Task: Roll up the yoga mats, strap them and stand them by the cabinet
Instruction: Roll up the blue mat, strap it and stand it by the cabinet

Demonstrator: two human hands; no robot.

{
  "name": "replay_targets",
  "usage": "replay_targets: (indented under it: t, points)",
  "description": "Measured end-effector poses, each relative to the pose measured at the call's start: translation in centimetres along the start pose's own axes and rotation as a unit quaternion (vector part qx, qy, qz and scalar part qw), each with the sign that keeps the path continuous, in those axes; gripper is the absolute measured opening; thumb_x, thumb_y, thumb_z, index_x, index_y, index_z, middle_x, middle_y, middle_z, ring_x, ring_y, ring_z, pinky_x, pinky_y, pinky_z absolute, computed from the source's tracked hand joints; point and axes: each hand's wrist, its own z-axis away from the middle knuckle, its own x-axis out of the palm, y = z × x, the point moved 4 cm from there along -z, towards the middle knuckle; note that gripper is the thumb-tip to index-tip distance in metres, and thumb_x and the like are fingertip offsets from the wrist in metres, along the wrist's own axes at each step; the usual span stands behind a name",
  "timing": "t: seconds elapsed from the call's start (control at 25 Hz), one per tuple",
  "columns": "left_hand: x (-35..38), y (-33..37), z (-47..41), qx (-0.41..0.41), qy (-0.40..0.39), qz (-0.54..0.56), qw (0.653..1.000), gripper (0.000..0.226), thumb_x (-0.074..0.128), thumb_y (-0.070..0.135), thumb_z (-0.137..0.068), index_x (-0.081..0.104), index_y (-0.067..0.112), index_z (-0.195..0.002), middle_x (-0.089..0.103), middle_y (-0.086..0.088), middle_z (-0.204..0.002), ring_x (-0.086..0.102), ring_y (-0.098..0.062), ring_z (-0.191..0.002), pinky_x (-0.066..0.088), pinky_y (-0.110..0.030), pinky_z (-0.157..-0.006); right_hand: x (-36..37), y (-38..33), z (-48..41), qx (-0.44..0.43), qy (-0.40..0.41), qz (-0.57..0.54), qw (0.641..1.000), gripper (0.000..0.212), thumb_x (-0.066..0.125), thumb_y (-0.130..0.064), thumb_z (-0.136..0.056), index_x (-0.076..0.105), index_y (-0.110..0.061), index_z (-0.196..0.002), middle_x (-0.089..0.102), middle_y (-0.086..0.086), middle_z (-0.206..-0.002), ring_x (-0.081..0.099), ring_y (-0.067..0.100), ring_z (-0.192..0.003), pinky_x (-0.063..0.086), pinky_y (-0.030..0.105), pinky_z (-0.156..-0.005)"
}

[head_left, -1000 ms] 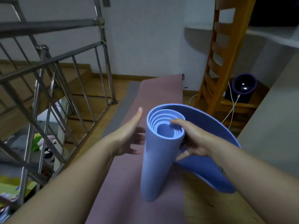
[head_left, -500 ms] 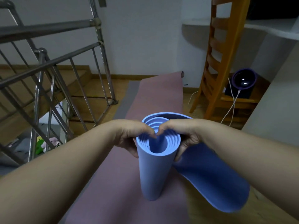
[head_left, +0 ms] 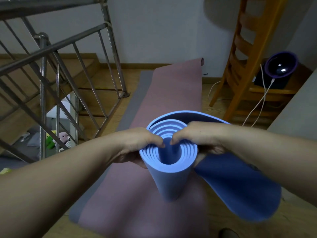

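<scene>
A wooden floor is showing under a flat pink mat, with a metal stair railing standing left of it. The rolled blue mat is standing upright on the pink mat, its loose tail trailing past that mat's right edge. The left hand and right hand are gripping the roll's top rim, fingers curling into the coil.

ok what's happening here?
A person holds a partly rolled blue yoga mat upright over the pink mat, left hand and right hand both gripping its top end, thumbs tucked into the coil. Its loose tail flares out to the right, so the roll isn't finished. The pink mat lies flat on a grey mat, not yet rolled.
</scene>
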Motion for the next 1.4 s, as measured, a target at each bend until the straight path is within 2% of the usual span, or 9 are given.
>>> replay_targets:
  t: [0.2,0.44,0.72,0.88,0.96,1.08,1.24,1.32,1.4]
  points:
    - [0.8,-0.2,-0.1,0.018,-0.004,0.000,1.000,0.014,0.063,0.016,-0.084,0.066,0.009,-0.097,0.072,-0.012,-0.083,0.066,-0.022,-0.068,0.055,-0.030,-0.065,0.5,0.2,1.5,-0.027,0.044,-0.029,0.998,0.037,0.070,-0.014,-0.071,0.063,-0.005,-0.106,0.065,0.027,-0.107,0.066,0.041,-0.093,0.054,0.049,-0.077]
    - [0.5,-1.4,0.1,0.015,-0.015,0.016,1.000,0.021,0.065,0.015,-0.085,0.064,0.008,-0.105,0.073,-0.015,-0.097,0.069,-0.034,-0.092,0.055,-0.043,-0.087,2.1,1.3,1.8,-0.102,0.118,0.028,0.987,0.020,0.066,-0.001,-0.070,0.065,-0.013,-0.086,0.062,0.006,-0.068,0.059,0.022,-0.064,0.047,0.033,-0.056]
    - [1.8,-1.3,-0.4,0.042,-0.052,0.034,0.997,0.014,0.064,0.026,-0.088,0.067,0.019,-0.100,0.075,-0.005,-0.092,0.071,-0.020,-0.082,0.056,-0.035,-0.081,1.2,2.3,1.7,-0.116,0.138,0.028,0.983,0.019,0.066,-0.001,-0.075,0.063,-0.016,-0.086,0.069,0.007,-0.083,0.065,0.025,-0.076,0.052,0.035,-0.062]
    - [0.9,-0.5,-0.9,0.051,-0.012,0.052,0.997,0.028,0.059,0.039,-0.089,0.067,0.020,-0.108,0.074,-0.005,-0.099,0.069,-0.026,-0.097,0.054,-0.042,-0.091,0.2,1.8,-0.2,-0.103,0.182,-0.050,0.977,0.019,0.065,-0.004,-0.074,0.067,-0.014,-0.091,0.071,0.011,-0.086,0.068,0.027,-0.077,0.056,0.037,-0.062]
    - [0.0,1.0,-1.0,0.043,0.022,0.021,0.999,0.033,0.060,0.041,-0.089,0.065,0.016,-0.109,0.074,-0.006,-0.097,0.069,-0.026,-0.092,0.056,-0.042,-0.087,-0.5,0.8,-0.9,-0.067,0.172,-0.065,0.981,0.021,0.065,-0.006,-0.074,0.067,-0.010,-0.094,0.071,0.014,-0.087,0.069,0.031,-0.078,0.059,0.041,-0.062]
    - [-0.2,3.8,-1.0,0.047,0.100,-0.041,0.993,0.023,0.061,0.027,-0.091,0.058,0.008,-0.105,0.067,-0.011,-0.091,0.065,-0.027,-0.082,0.058,-0.038,-0.072,-2.2,-0.8,-1.2,-0.079,0.218,0.074,0.970,0.022,0.068,-0.011,-0.073,0.065,-0.005,-0.094,0.068,0.012,-0.087,0.065,0.027,-0.077,0.056,0.033,-0.060]
    - [2.1,4.9,-2.2,0.097,0.217,-0.113,0.965,0.031,0.063,0.014,-0.082,0.052,0.010,-0.111,0.058,-0.009,-0.097,0.061,-0.031,-0.086,0.051,-0.032,-0.062,-3.1,-2.7,-0.3,-0.100,0.290,0.351,0.885,0.029,0.066,-0.010,-0.078,0.041,-0.010,-0.092,0.048,0.006,-0.088,0.049,0.027,-0.080,0.038,0.032,-0.062]
    - [2.3,4.4,-2.8,0.123,0.245,-0.139,0.952,0.031,0.068,0.016,-0.078,0.051,0.014,-0.104,0.055,-0.003,-0.090,0.056,-0.023,-0.075,0.040,-0.026,-0.051,-2.5,-2.4,-0.8,-0.089,0.274,0.387,0.876,0.032,0.061,-0.007,-0.082,0.032,-0.011,-0.095,0.042,0.007,-0.087,0.046,0.028,-0.079,0.037,0.034,-0.062]
    - [1.4,4.2,-3.3,0.136,0.241,-0.143,0.950,0.029,0.070,0.018,-0.076,0.052,0.015,-0.099,0.055,0.001,-0.082,0.053,-0.015,-0.065,0.035,-0.023,-0.047,-2.1,-2.0,-1.7,-0.085,0.251,0.339,0.903,0.033,0.060,-0.010,-0.083,0.031,-0.012,-0.098,0.044,0.008,-0.089,0.048,0.027,-0.080,0.038,0.034,-0.060]
